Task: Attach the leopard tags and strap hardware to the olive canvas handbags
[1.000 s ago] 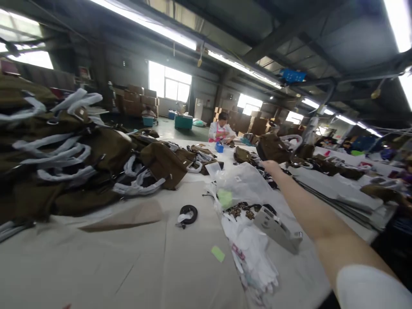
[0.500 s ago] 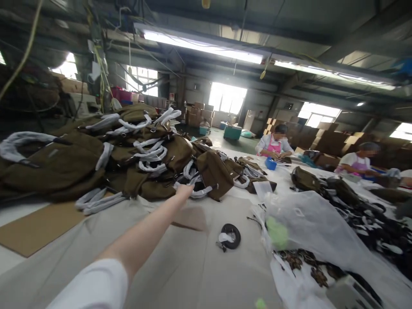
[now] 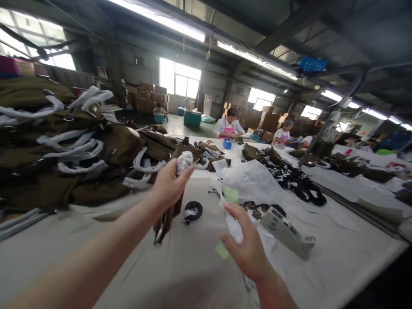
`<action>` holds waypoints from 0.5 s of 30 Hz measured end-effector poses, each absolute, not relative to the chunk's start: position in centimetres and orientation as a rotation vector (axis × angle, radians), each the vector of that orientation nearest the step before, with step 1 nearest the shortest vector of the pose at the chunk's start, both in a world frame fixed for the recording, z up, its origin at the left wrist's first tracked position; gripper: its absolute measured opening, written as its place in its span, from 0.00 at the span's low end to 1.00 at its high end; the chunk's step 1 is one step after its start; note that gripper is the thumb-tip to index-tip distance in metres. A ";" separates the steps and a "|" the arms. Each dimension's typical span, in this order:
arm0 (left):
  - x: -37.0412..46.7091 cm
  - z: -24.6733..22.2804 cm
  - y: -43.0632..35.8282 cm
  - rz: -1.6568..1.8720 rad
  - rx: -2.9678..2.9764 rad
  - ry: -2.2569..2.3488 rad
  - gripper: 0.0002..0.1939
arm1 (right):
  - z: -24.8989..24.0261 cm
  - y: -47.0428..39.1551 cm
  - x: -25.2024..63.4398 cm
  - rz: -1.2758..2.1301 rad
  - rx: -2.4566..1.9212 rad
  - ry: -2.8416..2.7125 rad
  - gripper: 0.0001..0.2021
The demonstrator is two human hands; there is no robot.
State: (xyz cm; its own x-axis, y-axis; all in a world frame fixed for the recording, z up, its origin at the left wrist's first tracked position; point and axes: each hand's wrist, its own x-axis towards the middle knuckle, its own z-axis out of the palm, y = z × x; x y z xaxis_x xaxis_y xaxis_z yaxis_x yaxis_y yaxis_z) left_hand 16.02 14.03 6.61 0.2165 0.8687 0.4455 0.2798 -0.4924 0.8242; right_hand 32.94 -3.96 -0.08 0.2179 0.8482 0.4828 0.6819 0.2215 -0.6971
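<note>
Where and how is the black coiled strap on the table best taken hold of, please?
Probably pinch the coiled strap by its right rim, coming from the right: that curve looks bare, while a small fitting juts out lower left and the held brown bag crowds that side.

The brown bag [image 3: 165, 223] is a dark olive-brown unit, slightly blurred, with a handle [image 3: 185, 161] wrapped in whitish film. The handle is gripped in the left hand [image 3: 169, 184]. The bag body is presented narrow side on, sloping down toward the near side, immediately left of the black coiled strap [image 3: 198, 209]. A metal fitting [image 3: 158, 241] is visible at its lower end. The strap lies flat on the counter [image 3: 193, 266], with white wrapping [image 3: 191, 212] inside the coil.
</note>
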 end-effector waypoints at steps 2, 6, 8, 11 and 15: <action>15.6 5.6 7.7 1.254 1.994 1.022 0.14 | 0.0 -3.1 30.1 0.297 -1.376 -1.535 0.32; 13.7 1.6 0.4 1.358 1.774 1.192 0.12 | -2.0 -3.5 25.7 0.902 -1.180 -1.602 0.14; 11.4 0.0 -0.5 1.457 1.640 1.259 0.14 | -2.8 -4.3 25.3 1.091 -1.133 -1.492 0.15; 6.9 -1.5 -0.9 1.415 1.509 1.265 0.13 | -3.2 -4.5 27.4 1.176 -1.042 -1.160 0.13; 2.2 -4.6 -2.1 0.961 1.394 1.290 0.14 | -3.2 -2.6 31.0 1.116 -0.990 -0.789 0.14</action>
State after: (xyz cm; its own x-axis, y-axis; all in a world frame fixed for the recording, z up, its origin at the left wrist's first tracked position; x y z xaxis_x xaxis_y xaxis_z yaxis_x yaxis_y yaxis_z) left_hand 2.17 -2.06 -4.56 0.1266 0.9900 -0.0620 0.2242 0.0323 0.9740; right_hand 31.05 -2.62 -3.23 0.2676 0.9630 0.0308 -0.3509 0.1272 -0.9277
